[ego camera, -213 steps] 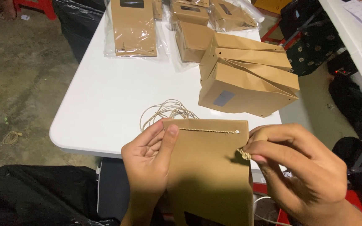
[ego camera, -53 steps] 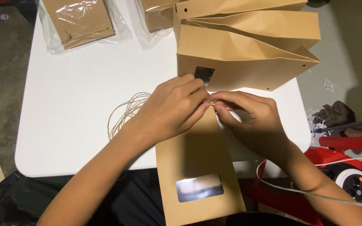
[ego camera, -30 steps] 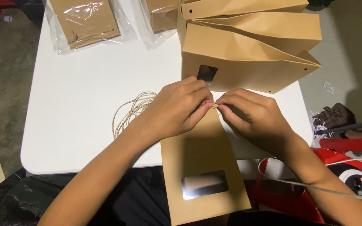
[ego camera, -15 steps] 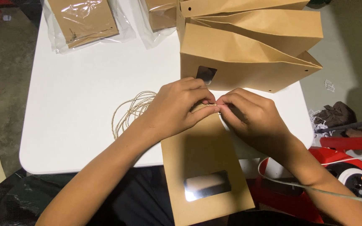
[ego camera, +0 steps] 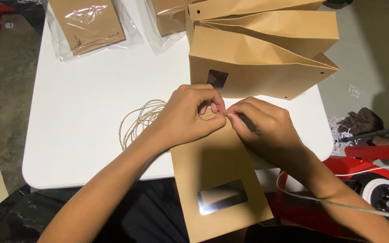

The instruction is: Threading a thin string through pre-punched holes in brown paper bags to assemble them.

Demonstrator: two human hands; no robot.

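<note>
A flat brown paper bag [ego camera: 219,180] with a clear rectangular window [ego camera: 222,196] is laid over the near edge of the white table [ego camera: 82,112], its lower part hanging past the edge toward the person. The bag's top edge is covered by both hands. The left hand [ego camera: 187,118] is curled over the top left of the bag, thumb and forefinger pinched together at its upper edge. The right hand [ego camera: 262,128] is curled just beside it, fingertips [ego camera: 230,114] pinched and touching those of the left hand. A thin strand seems to be pinched between the two hands, but what exactly is gripped cannot be told, since the fingers hide it. A loose coil of tan twine [ego camera: 140,120] is seen on the table just left of the left hand, partly hidden under the wrist. Behind the hands, a stack of opened brown bags [ego camera: 257,54] is laid on its side, one with a small dark window facing the camera. Two plastic-wrapped packs of flat bags [ego camera: 88,22] are lying at the far edge of the table. To the right, below the table, a red object [ego camera: 370,157] and a white cable [ego camera: 320,202] are visible.
</note>
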